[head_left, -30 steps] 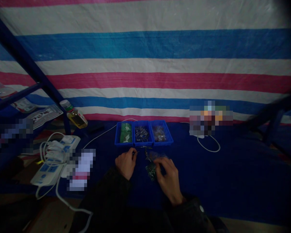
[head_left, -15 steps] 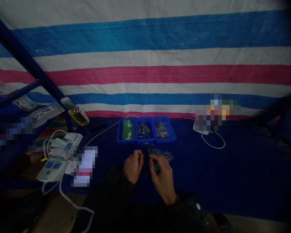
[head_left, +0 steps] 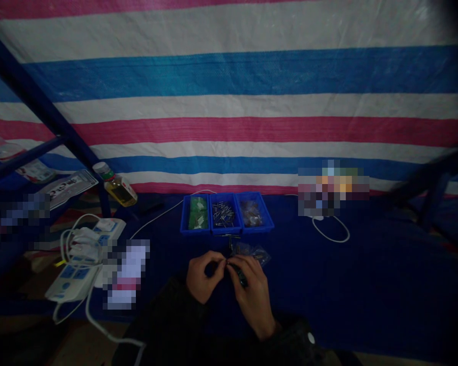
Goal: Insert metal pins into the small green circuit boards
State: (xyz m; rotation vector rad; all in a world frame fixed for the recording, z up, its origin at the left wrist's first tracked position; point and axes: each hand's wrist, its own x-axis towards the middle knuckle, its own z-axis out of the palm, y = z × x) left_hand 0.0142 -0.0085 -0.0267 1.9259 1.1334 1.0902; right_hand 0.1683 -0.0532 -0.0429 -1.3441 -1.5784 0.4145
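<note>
My left hand (head_left: 203,278) is closed in a pinch, its thumb and forefinger tips meeting those of my right hand (head_left: 255,291) above the dark blue table. What lies between the fingertips is too small to make out. Under the curled fingers of my right hand shows a bit of something dark green (head_left: 241,277). Just beyond the hands lie clear plastic bags (head_left: 260,255) and a few thin metal pins (head_left: 229,242). Behind them stand three blue bins: one with green packets (head_left: 198,212), one with loose metal pins (head_left: 223,213), one with brownish bagged pieces (head_left: 251,212).
On the left are a power strip (head_left: 66,282) with plugs and white cables, a blurred-out pale item (head_left: 127,274), and a tilted bottle (head_left: 121,190) of yellow liquid. A white cable loop (head_left: 338,240) lies at right. Striped sheeting (head_left: 229,129) hangs behind.
My left hand has turned and come over to my right hand, so their fingertips now meet. The view has tilted up slightly, and the bins appear lower.
</note>
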